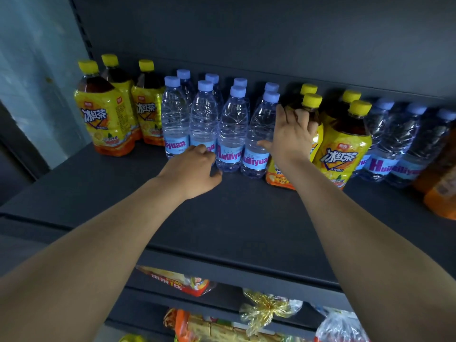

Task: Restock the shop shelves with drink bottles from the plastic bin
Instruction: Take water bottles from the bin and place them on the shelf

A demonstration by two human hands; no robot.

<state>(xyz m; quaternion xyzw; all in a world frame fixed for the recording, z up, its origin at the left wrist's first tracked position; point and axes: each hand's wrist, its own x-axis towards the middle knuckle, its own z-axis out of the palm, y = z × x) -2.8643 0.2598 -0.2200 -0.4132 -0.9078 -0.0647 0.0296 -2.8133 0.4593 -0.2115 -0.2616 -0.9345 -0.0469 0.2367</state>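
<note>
Dark shelf (246, 218), bottles standing along the back.

Right hand (292, 134): on the front tea bottle (317, 144) just right of centre. Fingers spread and curved over its shoulder below the yellow cap, palm against the front, grasping it. Thumb out to the left, touching the last bottle of the water row (232, 129). Tea bottle standing on the shelf, label mostly hidden by the hand, a second yellow cap right behind it.

Left hand (190, 169): low, in front of the second bottle of the water row. Knuckles at its blue label, fingers curled under, thumb tip by the base of the third. Cannot tell whether pinching that bottle or only clenched against it.

Water row: four clear bottles in front, blue caps, blue labels, touching side by side, four more caps behind.

Left teas (106, 119): three yellow-labelled bottles at the far left, beside the water row.

Right tea (345, 149): just beside the grasped one, another cap behind it.

Right waters (385, 154): three further along, in shadow.

Orange bottles (441, 193) at the right edge, blurred.

Below the shelf: snack packs (177, 282) and a gold-ribboned bag (266, 309).

Pale wall (37, 70) to the left.
</note>
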